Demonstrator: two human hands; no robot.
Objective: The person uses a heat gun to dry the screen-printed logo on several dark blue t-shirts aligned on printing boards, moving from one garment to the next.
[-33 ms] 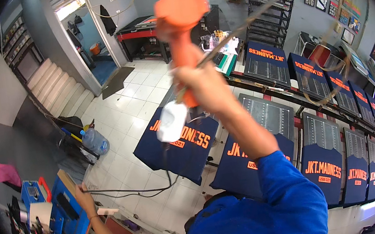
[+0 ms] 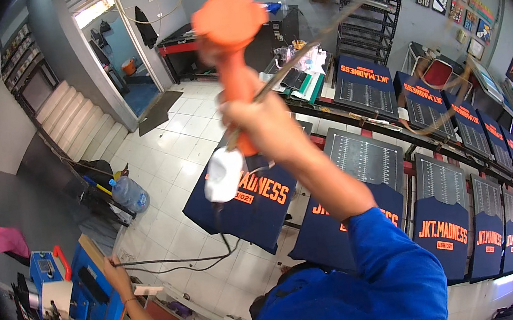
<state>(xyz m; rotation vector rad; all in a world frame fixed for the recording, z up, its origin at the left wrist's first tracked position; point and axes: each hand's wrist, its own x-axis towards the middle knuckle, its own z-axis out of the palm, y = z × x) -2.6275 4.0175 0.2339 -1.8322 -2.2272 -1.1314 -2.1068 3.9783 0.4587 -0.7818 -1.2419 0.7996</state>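
Observation:
My right hand (image 2: 255, 122) is wrapped round the handle of an orange heat gun (image 2: 229, 24), raised with its wide round end up. Motion blurs it slightly. A white electrical socket block (image 2: 223, 175) hangs just under that hand, a dark cord running down from it. My left hand (image 2: 117, 278), at lower left, has its fingers closed on a black cable (image 2: 176, 259), beside the wooden edge (image 2: 91, 249) of a blue machine (image 2: 99, 304). Behind the heat gun, a navy shirt (image 2: 255, 207) with orange print lies on a board.
Rows of navy printed shirts (image 2: 442, 233) on metal boards (image 2: 366, 154) stretch along the right. A rope (image 2: 331, 34) crosses the upper right. A water jug (image 2: 129, 194) stands on the tiled floor at left, near stairs (image 2: 78, 120). A cluttered table (image 2: 302, 88) stands at the back.
My right hand has shifted a little to the left with the heat gun and the white socket block, which sits slightly lower. My left hand stays in place.

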